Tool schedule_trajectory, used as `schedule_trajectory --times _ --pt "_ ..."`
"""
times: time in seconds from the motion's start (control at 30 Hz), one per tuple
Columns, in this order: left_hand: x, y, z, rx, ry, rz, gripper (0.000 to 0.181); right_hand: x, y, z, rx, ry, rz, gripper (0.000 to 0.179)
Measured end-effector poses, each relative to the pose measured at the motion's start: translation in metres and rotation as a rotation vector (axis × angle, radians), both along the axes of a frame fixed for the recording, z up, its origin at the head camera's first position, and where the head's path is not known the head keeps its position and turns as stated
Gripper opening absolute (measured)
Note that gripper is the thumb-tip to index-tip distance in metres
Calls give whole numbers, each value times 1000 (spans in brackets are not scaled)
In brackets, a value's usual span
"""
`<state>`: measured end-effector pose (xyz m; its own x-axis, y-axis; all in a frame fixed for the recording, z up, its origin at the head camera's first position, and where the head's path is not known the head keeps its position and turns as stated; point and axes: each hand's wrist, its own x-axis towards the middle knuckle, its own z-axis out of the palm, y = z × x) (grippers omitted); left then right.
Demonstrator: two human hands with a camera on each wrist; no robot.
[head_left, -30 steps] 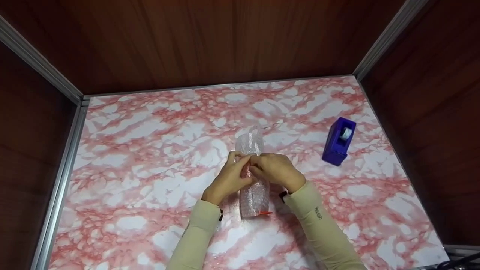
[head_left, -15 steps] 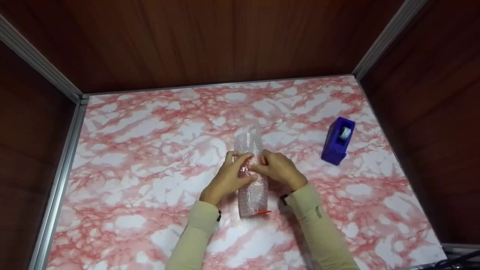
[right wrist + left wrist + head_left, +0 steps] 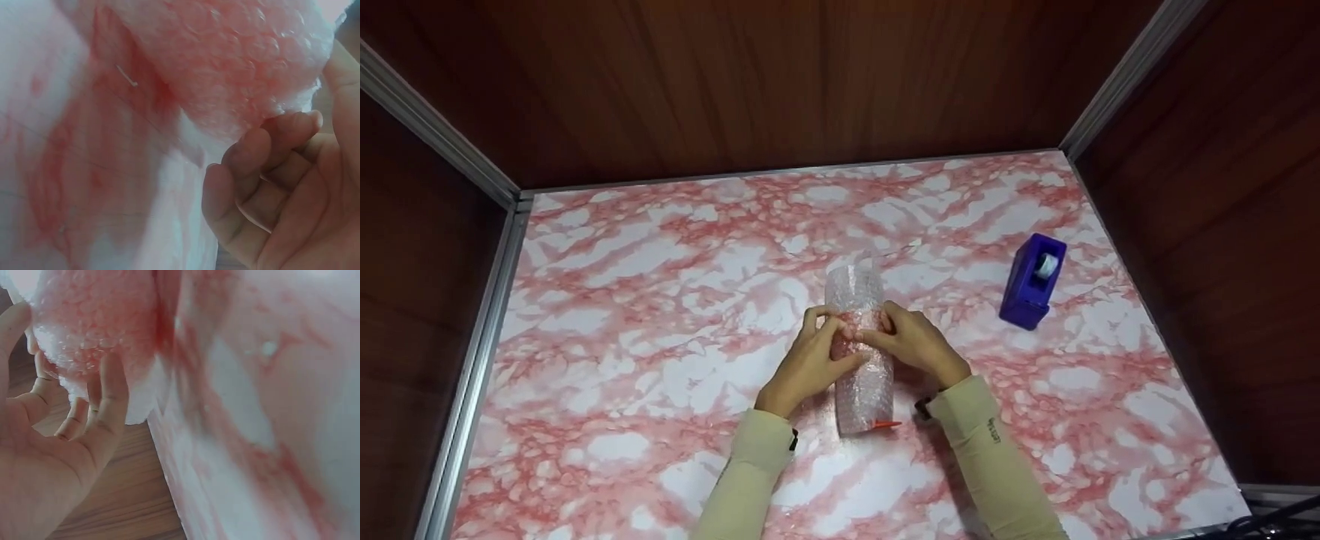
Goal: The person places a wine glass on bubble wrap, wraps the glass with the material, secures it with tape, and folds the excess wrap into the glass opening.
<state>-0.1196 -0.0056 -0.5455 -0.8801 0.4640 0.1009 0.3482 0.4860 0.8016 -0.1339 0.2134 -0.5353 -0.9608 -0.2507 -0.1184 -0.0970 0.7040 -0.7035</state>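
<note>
A roll of bubble wrap [image 3: 864, 394] lies lengthwise on the table, with something reddish showing through its middle. From its near end pokes a thin orange-red tip [image 3: 887, 425]; what it belongs to is hidden. My left hand [image 3: 808, 364] holds the roll's left side, thumb across the top and fingers bent along the edge. On the right side, my right hand [image 3: 919, 345] grips it with the thumb on top near the left fingertips. Both wrist views show the bubbled sheet close up, with left fingers [image 3: 114, 385] and right fingers [image 3: 247, 149] curled against it.
A purple-blue tape dispenser [image 3: 1024, 296] with a roll of tape stands to the right on the red-and-white marbled table [image 3: 660, 375]. Dark wood panels [image 3: 780, 82] with metal rails enclose the back and sides. Black cables [image 3: 1275, 521] lie at the lower right corner.
My right hand has drawn back from the left fingertips to the roll's right side. The left index finger has curled in slightly. The roll stays about where it was.
</note>
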Motion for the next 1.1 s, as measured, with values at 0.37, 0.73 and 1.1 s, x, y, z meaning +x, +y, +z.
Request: schedule_trajectory --times 0.37,0.73,1.1 --pt "0 -3 -10 106 -135 64 23 6 -4 -18 -112 -75 -165 61" --pt "-4 -6 -24 478 -657 191 70 5 -10 -25 -171 -229 -230 89" --pt "-11 -7 2 472 -522 175 76 5 -8 1 -291 -90 -174 80"
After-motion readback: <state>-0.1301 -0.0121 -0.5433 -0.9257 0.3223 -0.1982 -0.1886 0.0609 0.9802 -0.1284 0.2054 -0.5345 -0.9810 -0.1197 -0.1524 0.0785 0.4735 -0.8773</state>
